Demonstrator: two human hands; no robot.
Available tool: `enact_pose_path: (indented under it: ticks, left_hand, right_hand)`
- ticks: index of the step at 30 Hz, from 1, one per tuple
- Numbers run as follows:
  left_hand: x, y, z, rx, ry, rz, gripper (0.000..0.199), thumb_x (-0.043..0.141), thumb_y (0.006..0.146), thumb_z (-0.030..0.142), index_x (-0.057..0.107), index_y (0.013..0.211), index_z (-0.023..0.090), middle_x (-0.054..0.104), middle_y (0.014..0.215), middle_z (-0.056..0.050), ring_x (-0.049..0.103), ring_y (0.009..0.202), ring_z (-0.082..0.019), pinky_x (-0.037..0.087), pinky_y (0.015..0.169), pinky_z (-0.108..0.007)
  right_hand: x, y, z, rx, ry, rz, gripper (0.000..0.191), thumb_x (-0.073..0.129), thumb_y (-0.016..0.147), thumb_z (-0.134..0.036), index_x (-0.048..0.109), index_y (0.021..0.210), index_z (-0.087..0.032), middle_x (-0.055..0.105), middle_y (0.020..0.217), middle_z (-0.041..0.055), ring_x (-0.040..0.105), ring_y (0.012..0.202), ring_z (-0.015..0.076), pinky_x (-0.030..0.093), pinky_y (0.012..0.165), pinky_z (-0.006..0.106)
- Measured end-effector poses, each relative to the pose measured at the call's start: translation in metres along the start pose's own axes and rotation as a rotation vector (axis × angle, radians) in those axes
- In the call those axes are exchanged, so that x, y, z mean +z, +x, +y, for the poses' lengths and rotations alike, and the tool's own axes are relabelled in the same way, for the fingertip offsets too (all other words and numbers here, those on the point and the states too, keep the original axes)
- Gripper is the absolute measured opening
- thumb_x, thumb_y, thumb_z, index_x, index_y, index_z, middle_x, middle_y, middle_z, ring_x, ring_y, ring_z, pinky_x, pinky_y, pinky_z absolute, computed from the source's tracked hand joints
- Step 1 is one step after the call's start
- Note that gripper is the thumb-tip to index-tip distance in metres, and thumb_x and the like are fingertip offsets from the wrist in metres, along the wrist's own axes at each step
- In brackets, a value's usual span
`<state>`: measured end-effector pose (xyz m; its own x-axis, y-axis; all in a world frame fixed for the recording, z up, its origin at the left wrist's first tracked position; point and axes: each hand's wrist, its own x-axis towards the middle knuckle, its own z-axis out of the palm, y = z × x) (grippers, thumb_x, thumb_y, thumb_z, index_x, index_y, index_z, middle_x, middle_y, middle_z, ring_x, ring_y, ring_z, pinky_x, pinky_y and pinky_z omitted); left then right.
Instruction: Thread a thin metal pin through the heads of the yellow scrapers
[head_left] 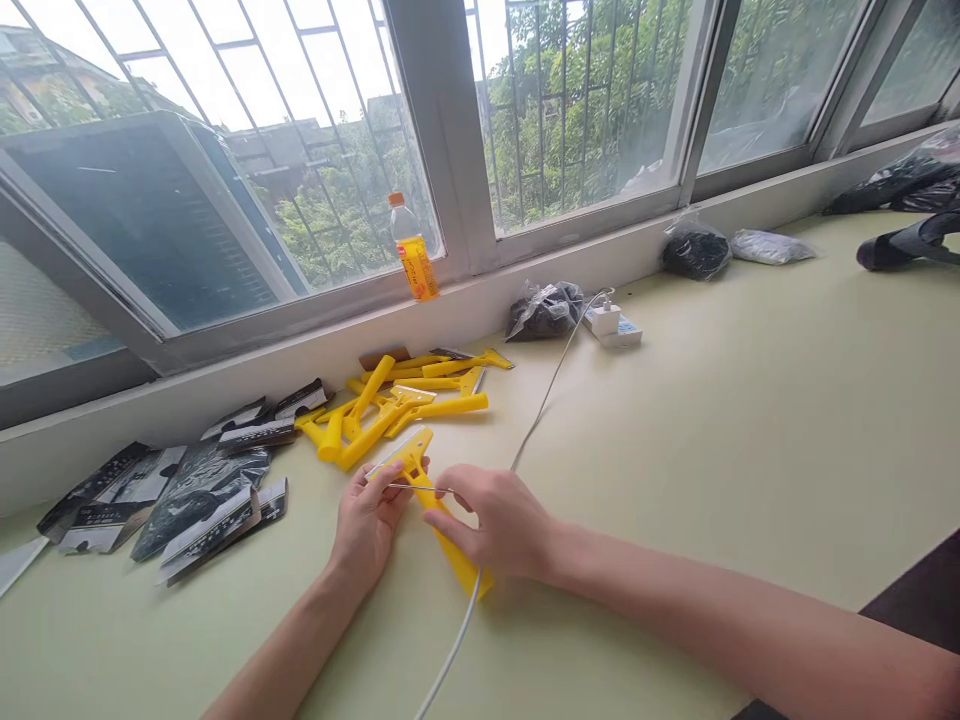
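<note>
A yellow scraper (414,456) with a metal blade along its head slants across the table in front of me, its handle running down to the right. My left hand (373,515) is closed around the left side of the head, thumb on top. From the right, my right hand (499,515) curls over the handle, finger and thumb bent. A thin metal rod (416,487) runs crosswise over the scraper's neck, one end at my right fingers and the other near my left thumb. Part of the handle is hidden behind my right hand.
Several yellow scrapers (375,410) lie piled behind my hands. Black-and-white packaging (210,530) is on the left. A white cable (544,400) crosses the table to a charger (606,319) on a power strip. Bagged black items (546,312) and an orange-capped bottle (415,255) are near the window.
</note>
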<state>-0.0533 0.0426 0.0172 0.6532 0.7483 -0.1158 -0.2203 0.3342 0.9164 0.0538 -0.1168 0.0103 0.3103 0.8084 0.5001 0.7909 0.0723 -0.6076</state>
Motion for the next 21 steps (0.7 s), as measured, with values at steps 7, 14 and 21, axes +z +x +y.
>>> enact_pose_path:
  ticks: [7, 14, 21]
  left_hand:
    - [-0.001, -0.001, -0.001, 0.023, 0.016, 0.001, 0.025, 0.079, 0.078, 0.018, 0.056, 0.088, 0.016, 0.077, 0.104, -0.017, 0.073, 0.107, -0.03, 0.061, 0.082, -0.032]
    - [-0.001, 0.001, 0.003, -0.056, 0.021, -0.045, 0.011, 0.064, 0.087, 0.017, 0.057, 0.096, 0.015, 0.076, 0.104, -0.017, 0.075, 0.102, -0.029, 0.062, 0.084, -0.038]
    - [0.002, 0.001, 0.001, -0.047, 0.007, 0.003, 0.015, 0.062, 0.087, 0.014, 0.052, 0.097, 0.016, 0.077, 0.101, -0.018, 0.075, 0.101, -0.03, 0.06, 0.09, -0.044]
  right_hand:
    - [0.0, -0.001, 0.002, 0.189, -0.062, 0.028, 0.035, 0.069, 0.085, -0.053, 0.06, 0.079, -0.02, 0.056, 0.067, -0.0039, 0.04, 0.056, 0.0085, 0.023, 0.057, 0.024]
    - [0.0, 0.0, 0.004, 0.19, -0.044, 0.006, 0.036, 0.065, 0.088, -0.048, 0.055, 0.071, -0.019, 0.052, 0.064, -0.0052, 0.038, 0.056, 0.008, 0.024, 0.058, 0.024]
    - [-0.007, 0.014, 0.033, 0.168, 0.033, 0.16, 0.022, 0.047, 0.097, -0.019, 0.064, 0.084, -0.017, 0.063, 0.08, 0.0033, 0.054, 0.073, 0.0143, 0.038, 0.067, 0.026]
